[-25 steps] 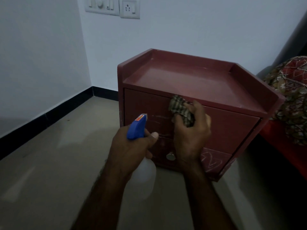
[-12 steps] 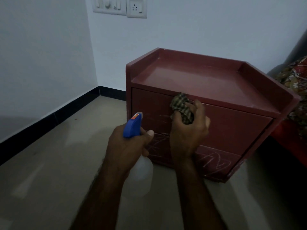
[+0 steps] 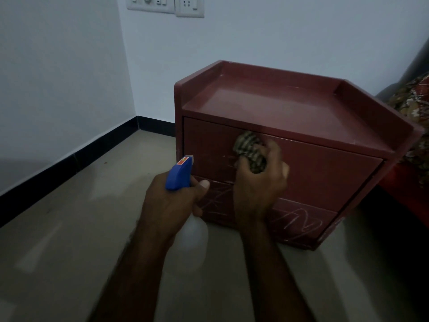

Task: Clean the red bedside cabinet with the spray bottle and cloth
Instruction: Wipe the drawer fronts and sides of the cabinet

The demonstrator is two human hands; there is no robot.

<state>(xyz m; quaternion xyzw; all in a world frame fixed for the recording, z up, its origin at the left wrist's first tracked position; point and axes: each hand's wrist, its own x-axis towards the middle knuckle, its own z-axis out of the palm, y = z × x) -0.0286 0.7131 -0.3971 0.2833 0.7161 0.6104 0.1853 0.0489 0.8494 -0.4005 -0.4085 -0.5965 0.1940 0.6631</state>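
The red bedside cabinet (image 3: 290,108) stands on the floor against the wall, with two drawers and white scribbles on the lower front. My right hand (image 3: 257,187) grips a bunched checked cloth (image 3: 249,151) and presses it against the upper drawer front. My left hand (image 3: 171,201) holds the spray bottle (image 3: 180,175) by its neck; the blue trigger head points at the cabinet's left front, and the white body hangs below my hand.
White walls meet in a corner at the left, with a black skirting (image 3: 69,159) along the tiled floor. A switch and socket plate (image 3: 166,5) sits high on the wall. A patterned fabric (image 3: 411,101) lies on a bed at the right.
The view has shifted so the cabinet sits further right. My right hand has kept the cloth on the upper drawer, rubbing in place. The bottle stays in my left hand.
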